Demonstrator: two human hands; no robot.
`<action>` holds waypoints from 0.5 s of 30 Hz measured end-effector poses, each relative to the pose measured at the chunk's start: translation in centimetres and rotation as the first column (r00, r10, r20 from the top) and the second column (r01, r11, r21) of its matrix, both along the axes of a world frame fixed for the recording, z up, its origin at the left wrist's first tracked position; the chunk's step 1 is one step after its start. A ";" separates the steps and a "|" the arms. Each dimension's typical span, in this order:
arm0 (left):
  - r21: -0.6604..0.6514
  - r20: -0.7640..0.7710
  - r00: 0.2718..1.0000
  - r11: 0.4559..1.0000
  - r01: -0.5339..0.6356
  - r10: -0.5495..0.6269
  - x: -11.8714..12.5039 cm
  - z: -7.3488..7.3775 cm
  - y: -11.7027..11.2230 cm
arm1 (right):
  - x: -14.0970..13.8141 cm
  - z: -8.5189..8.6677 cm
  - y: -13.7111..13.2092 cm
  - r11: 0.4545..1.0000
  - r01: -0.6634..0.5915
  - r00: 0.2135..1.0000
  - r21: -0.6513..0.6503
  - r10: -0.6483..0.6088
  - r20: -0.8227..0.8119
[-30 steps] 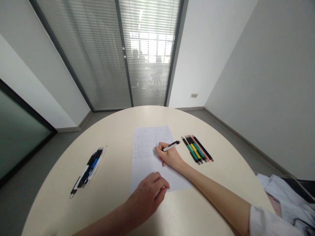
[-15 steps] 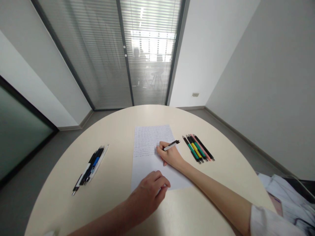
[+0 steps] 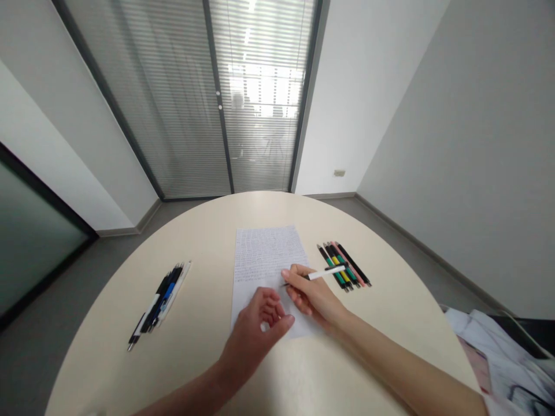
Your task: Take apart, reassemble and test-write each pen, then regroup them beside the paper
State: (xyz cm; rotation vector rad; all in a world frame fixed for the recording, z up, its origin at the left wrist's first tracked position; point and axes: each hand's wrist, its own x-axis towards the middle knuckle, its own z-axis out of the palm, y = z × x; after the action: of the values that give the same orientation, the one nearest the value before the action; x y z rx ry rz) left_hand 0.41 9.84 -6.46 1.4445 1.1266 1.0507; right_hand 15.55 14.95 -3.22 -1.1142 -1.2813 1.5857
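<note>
A white sheet of paper (image 3: pixel 264 254) covered with handwriting in its upper half lies in the middle of a round beige table (image 3: pixel 208 242). My right hand (image 3: pixel 312 297) is closed on a white pen with a black end (image 3: pixel 325 273), its tip lifted just off the paper's lower part. My left hand (image 3: pixel 255 329) hovers over the sheet's lower edge, fingers curled loosely with nothing in them, close to my right hand.
Several pens with green, yellow, pink and black barrels (image 3: pixel 342 266) lie in a row right of the paper. Another bundle of black, blue and white pens (image 3: pixel 158 303) lies on the left. Glass doors with blinds (image 3: pixel 217 98) stand behind the table.
My right hand has drawn back from the written lines toward me, with the pen. My left hand has lifted off the paper and turned, its fingers curling.
</note>
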 end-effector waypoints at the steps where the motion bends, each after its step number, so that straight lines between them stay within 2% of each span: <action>1: -0.040 0.125 0.992 0.999 -0.006 0.011 0.0 0.0 0.1 | 0.1 0.3 -1.2 0.994 -0.056 0.995 -0.090 0.048 -0.089; 3: -0.089 0.282 0.959 0.995 0.044 -0.018 0.1 0.1 0.1 | 0.4 0.3 -3.1 0.982 -0.091 0.980 -0.165 0.059 -0.190; 5: -0.119 0.319 0.946 0.988 0.095 -0.052 0.1 0.3 0.0 | 0.6 0.0 -4.2 0.980 -0.089 0.971 -0.179 0.045 -0.236; 7: -0.142 0.317 0.948 0.986 0.091 -0.042 0.1 0.6 -0.1 | 0.7 -0.2 -4.4 0.981 -0.084 0.963 -0.177 0.034 -0.268; 11: -0.134 0.338 0.940 0.991 -0.001 0.046 -0.2 1.5 0.1 | 0.8 -0.2 -3.8 0.972 -0.098 0.930 -0.213 0.013 -0.367; 13: -0.135 0.341 0.933 0.988 -0.068 0.111 -0.4 1.9 0.4 | 1.1 0.0 -3.5 0.968 -0.038 0.888 -0.248 -0.081 -0.453; 15: -0.151 0.336 0.922 0.977 -0.149 0.193 -0.5 2.0 0.6 | 1.3 0.0 -3.2 0.949 0.015 0.803 -0.314 -0.199 -0.562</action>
State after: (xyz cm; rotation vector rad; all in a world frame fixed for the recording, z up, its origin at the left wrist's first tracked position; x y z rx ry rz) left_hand -0.11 10.48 -4.42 1.0240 1.0490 1.2802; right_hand 16.85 11.76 -3.25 -0.7437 -0.5647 1.8759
